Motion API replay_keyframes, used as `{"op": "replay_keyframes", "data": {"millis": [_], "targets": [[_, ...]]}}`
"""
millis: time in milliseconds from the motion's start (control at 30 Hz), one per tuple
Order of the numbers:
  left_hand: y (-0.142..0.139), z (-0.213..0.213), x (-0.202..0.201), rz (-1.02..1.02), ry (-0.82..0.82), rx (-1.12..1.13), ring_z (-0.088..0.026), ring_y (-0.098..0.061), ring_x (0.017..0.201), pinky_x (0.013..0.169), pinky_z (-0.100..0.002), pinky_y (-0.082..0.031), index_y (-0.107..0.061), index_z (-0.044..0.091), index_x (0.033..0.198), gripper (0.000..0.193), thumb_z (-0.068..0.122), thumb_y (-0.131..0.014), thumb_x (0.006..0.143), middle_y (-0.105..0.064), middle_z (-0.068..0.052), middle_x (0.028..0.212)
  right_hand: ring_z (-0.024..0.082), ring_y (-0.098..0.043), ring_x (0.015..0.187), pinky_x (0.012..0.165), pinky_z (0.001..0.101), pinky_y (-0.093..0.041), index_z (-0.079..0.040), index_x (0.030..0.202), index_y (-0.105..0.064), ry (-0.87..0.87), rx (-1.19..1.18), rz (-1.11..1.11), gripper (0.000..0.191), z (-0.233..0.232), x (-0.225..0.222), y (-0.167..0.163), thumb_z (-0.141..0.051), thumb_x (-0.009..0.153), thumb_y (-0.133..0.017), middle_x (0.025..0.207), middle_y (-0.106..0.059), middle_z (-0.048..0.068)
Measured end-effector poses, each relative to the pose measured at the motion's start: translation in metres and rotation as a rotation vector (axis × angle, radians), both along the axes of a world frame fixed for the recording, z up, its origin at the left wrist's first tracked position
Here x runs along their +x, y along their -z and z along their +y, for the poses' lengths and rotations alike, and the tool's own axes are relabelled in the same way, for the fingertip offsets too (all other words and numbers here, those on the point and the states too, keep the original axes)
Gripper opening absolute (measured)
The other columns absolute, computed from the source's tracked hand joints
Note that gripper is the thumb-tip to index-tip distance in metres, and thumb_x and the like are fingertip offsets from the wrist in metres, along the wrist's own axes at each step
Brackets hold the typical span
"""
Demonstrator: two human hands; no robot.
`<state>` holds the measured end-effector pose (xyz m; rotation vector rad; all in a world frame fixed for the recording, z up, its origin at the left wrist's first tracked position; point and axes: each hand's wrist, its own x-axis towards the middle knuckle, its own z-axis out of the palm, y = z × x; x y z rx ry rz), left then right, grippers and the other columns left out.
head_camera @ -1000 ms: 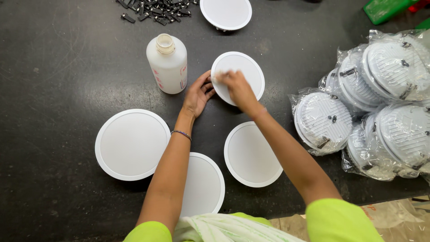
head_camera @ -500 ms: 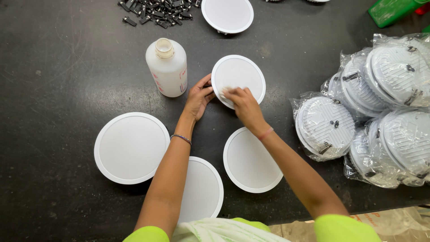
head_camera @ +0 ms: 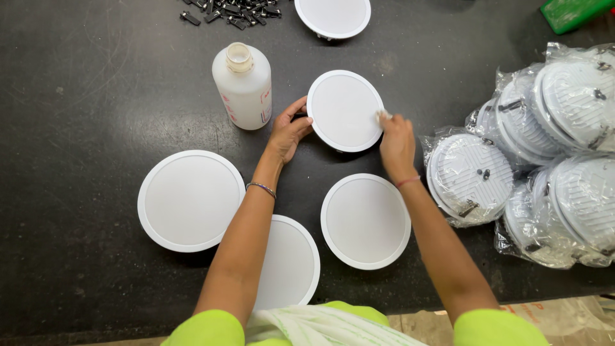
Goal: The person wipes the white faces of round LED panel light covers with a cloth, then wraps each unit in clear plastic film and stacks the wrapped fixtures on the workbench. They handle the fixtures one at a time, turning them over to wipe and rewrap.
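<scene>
The black worktable [head_camera: 83, 96] carries everything, and the small round white panel light [head_camera: 344, 110] held between the two hands serves as the landmark. To its right, piled against the table's right side, lies a heap of bagged round lights [head_camera: 544, 154], each in clear crinkled plastic with ribbed white backs and metal spring clips showing through. Left and below the landmark lies the largest white disc light [head_camera: 191, 200], face up. Directly below the landmark lies a medium disc light [head_camera: 366, 220], and below and left of it another disc [head_camera: 288, 263], partly covered by the left forearm. Above the landmark, at the table's far edge, sits a further round white light [head_camera: 333, 14], cut off by the frame. Just left of the landmark stands a white plastic bottle [head_camera: 243, 86], uncapped, with a pale label printed in red on its side. Above and left of it, a scatter of small black clips [head_camera: 230, 9]. A green object [head_camera: 573, 11] sits at the upper right corner.

The left hand [head_camera: 288, 131] grips the landmark's left rim with curled fingers. The right hand [head_camera: 396, 138] pinches what may be a small white scrap against its right rim.
</scene>
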<state>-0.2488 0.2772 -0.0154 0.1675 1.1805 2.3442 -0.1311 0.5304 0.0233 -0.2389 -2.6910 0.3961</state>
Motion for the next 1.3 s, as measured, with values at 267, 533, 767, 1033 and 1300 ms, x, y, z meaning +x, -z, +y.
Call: {"op": "replay_keyframes", "data": {"millis": [267, 533, 767, 1033, 1300], "targets": [[-0.006, -0.004, 0.023, -0.020, -0.030, -0.106, -0.018, -0.062, 0.109, 0.094, -0.034, -0.058, -0.048, 0.006, 0.146, 0.055, 0.006, -0.067, 0.094, -0.059, -0.007, 0.121, 0.025, -0.069, 0.080, 0.076, 0.0358, -0.055, -0.008, 0.117, -0.077, -0.234, -0.527, -0.235, 0.028, -0.073, 0.060, -0.045, -0.001, 0.093, -0.064, 0.095, -0.072, 0.010], [-0.033, -0.048, 0.124, 0.037, 0.410, -0.594, -0.020, -0.069, 0.103, 0.092, -0.034, -0.062, -0.063, 0.000, 0.134, 0.039, 0.021, -0.054, 0.102, -0.066, -0.012, 0.120, 0.024, -0.065, 0.084, 0.075, 0.0341, -0.052, -0.004, 0.121, -0.074, -0.038, -0.490, -0.048, 0.028, -0.017, 0.197, -0.062, 0.002, 0.095, -0.065, 0.099, -0.070, 0.013], [-0.050, -0.044, 0.173, 0.202, 0.461, -0.538, -0.020, -0.071, 0.097, 0.086, -0.033, -0.063, -0.067, -0.002, 0.127, 0.044, -0.008, -0.060, 0.084, -0.066, -0.011, 0.115, 0.034, -0.058, 0.100, 0.087, 0.0438, -0.049, -0.005, 0.123, -0.075, 0.087, -0.065, 0.035, 0.037, -0.062, 0.207, -0.023, 0.007, 0.090, -0.061, 0.106, -0.063, 0.015], [-0.020, -0.040, 0.168, 0.032, 0.424, -0.555, -0.019, -0.071, 0.092, 0.083, -0.034, -0.064, -0.067, -0.002, 0.124, 0.043, -0.013, -0.062, 0.083, -0.071, -0.007, 0.103, 0.032, -0.056, 0.099, 0.083, 0.0418, -0.052, -0.004, 0.111, -0.075, -0.165, -0.091, -0.054, 0.021, -0.132, 0.150, -0.030, -0.002, 0.095, -0.063, 0.104, -0.062, 0.013], [-0.016, -0.041, 0.159, -0.141, 0.364, -0.591, -0.023, -0.071, 0.100, 0.082, -0.039, -0.065, -0.051, -0.001, 0.141, 0.049, -0.002, -0.055, 0.092, -0.069, -0.013, 0.112, 0.029, -0.058, 0.101, 0.089, 0.0400, -0.053, -0.010, 0.115, -0.075, -0.290, -0.098, -0.090, 0.039, -0.155, 0.166, -0.048, 0.006, 0.083, -0.058, 0.113, -0.066, 0.007]]}}
